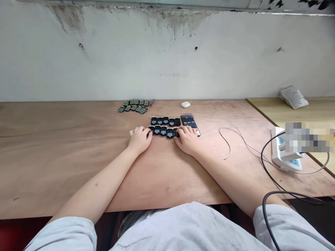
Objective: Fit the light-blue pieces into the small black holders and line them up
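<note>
Two rows of small black plastic housings lie on the table in front of me, most of them showing a blue-grey pad. At the left end of the near row, my left hand (140, 140) has its thumb and curled fingers closed on the end housing (151, 129), which is partly covered. My right hand (187, 140) pinches the housing (175, 132) at the other end, a piece showing no blue-grey pad. Its outer fingers lie over the lower part of a phone (188, 120) with a running timer. Just behind sits the far row of housings (165, 120).
Small grey-green screen-like modules (133, 108) lie in two rows at the back left, beside a thin reddish-purple tool (152, 103). A white earbud case (185, 104) sits near the wall. To the right are a white cable (230, 139), a power strip (288, 164) and a black cable (272, 179).
</note>
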`<move>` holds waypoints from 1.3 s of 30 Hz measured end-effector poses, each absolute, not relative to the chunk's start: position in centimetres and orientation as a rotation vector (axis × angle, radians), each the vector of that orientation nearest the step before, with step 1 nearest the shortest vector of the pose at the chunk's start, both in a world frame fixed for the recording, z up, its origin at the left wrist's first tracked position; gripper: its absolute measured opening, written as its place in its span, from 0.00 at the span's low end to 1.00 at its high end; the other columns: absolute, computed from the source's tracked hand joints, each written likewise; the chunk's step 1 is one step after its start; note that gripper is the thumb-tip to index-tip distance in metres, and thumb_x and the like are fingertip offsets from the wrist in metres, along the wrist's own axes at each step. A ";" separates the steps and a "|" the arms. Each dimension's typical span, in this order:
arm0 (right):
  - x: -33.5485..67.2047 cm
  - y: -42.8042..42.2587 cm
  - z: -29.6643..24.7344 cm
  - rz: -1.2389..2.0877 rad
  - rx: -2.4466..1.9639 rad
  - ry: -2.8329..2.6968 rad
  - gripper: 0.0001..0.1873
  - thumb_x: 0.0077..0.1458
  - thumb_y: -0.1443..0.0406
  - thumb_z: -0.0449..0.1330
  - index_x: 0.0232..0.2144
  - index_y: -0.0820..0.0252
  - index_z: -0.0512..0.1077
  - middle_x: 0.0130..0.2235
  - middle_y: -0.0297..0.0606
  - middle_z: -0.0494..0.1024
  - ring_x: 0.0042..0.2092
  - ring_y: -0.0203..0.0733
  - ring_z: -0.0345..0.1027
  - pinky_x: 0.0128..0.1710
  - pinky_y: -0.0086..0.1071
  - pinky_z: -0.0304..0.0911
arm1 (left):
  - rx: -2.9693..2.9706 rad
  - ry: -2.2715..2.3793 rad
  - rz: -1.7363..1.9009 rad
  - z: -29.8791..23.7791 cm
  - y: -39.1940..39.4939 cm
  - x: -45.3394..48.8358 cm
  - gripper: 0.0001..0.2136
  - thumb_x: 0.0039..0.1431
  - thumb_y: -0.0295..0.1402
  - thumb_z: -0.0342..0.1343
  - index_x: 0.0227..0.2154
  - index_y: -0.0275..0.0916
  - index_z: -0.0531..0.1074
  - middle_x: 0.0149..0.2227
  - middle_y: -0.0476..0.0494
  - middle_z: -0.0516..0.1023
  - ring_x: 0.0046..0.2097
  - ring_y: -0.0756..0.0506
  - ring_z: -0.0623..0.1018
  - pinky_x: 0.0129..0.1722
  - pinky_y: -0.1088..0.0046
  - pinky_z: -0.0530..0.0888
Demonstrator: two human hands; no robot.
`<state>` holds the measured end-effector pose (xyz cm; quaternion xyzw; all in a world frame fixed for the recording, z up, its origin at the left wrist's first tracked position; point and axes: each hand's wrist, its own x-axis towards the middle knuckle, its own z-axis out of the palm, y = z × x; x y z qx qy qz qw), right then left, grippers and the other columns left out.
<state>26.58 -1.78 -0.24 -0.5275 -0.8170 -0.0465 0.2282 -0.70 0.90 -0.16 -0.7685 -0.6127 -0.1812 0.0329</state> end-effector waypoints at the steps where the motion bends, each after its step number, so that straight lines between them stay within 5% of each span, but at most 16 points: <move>1: 26.5 -1.5 -0.2 -0.144 -1.518 -2.226 0.17 0.69 0.56 0.53 0.53 0.58 0.72 0.60 0.51 0.73 0.61 0.60 0.61 0.59 0.53 0.56 | -2.406 -1.853 -0.569 -0.2 0.9 -0.7 0.17 0.71 0.41 0.46 0.47 0.42 0.79 0.47 0.35 0.78 0.52 0.34 0.74 0.53 0.53 0.64; 11: 26.6 -0.3 0.0 -0.115 -1.653 -2.331 0.30 0.72 0.47 0.43 0.67 0.53 0.63 0.71 0.46 0.62 0.72 0.62 0.45 0.67 0.61 0.42 | -2.204 -2.081 -0.663 0.6 2.3 -3.6 0.16 0.67 0.37 0.46 0.48 0.41 0.76 0.52 0.35 0.79 0.56 0.33 0.73 0.57 0.51 0.63; 17: 26.7 -0.6 -0.1 -0.123 -1.607 -2.275 0.26 0.72 0.48 0.46 0.59 0.55 0.70 0.60 0.51 0.74 0.68 0.60 0.54 0.67 0.62 0.43 | -2.025 -2.238 -0.490 0.4 3.7 -7.0 0.16 0.66 0.37 0.45 0.38 0.40 0.79 0.48 0.32 0.79 0.54 0.30 0.73 0.51 0.50 0.67; 24: 26.8 -0.2 -0.6 -0.093 -1.541 -2.272 0.26 0.72 0.49 0.49 0.63 0.54 0.66 0.67 0.51 0.67 0.71 0.65 0.49 0.65 0.68 0.43 | -2.176 -2.148 -0.465 0.7 4.2 -8.7 0.14 0.58 0.33 0.50 0.39 0.40 0.80 0.47 0.35 0.80 0.52 0.33 0.75 0.51 0.55 0.70; 31: 26.7 -1.4 -0.2 -0.146 -1.511 -2.283 0.21 0.71 0.51 0.51 0.54 0.57 0.71 0.54 0.53 0.77 0.65 0.63 0.57 0.66 0.67 0.41 | -2.140 -2.023 -0.244 1.6 3.4 -8.2 0.20 0.65 0.47 0.47 0.38 0.40 0.79 0.44 0.32 0.79 0.51 0.32 0.76 0.49 0.56 0.72; 39: 26.7 -4.0 0.4 -0.159 -1.432 -2.250 0.16 0.70 0.53 0.53 0.47 0.56 0.73 0.46 0.51 0.79 0.59 0.61 0.63 0.66 0.66 0.42 | -2.088 -2.199 -0.129 2.0 3.0 -6.8 0.22 0.68 0.47 0.43 0.41 0.37 0.76 0.45 0.29 0.79 0.46 0.31 0.80 0.40 0.58 0.74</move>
